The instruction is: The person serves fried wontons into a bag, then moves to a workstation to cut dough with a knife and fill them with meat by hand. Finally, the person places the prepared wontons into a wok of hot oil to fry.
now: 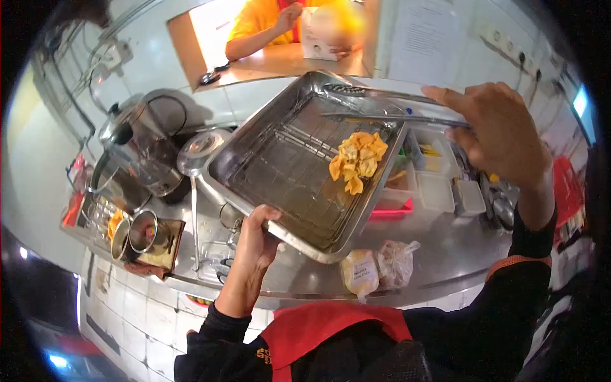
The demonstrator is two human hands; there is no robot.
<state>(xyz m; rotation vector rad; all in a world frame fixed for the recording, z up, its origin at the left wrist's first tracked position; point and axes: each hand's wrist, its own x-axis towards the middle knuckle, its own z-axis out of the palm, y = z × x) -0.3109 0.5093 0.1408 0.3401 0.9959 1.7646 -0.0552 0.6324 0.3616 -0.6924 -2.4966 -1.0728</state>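
My left hand (259,239) is closed on the near rim of a deep metal tray (254,169), which is tilted above the counter. A small heap of golden, folded fried pieces like wontons (359,156) lies at the tray's right side, on an oily bottom. My right hand (499,130) grips metal tongs (347,89) at the upper right. Their two arms are spread apart over the tray's far end, with one perforated tip visible and nothing between them.
Steel counter (296,277) holds two plastic bags (375,270), lidded containers (436,191), a pink tray (391,209) and metal cups (143,230). An electric kettle (143,146) stands at left. Beyond a wall opening, a person in yellow (254,25) handles a white box (318,38).
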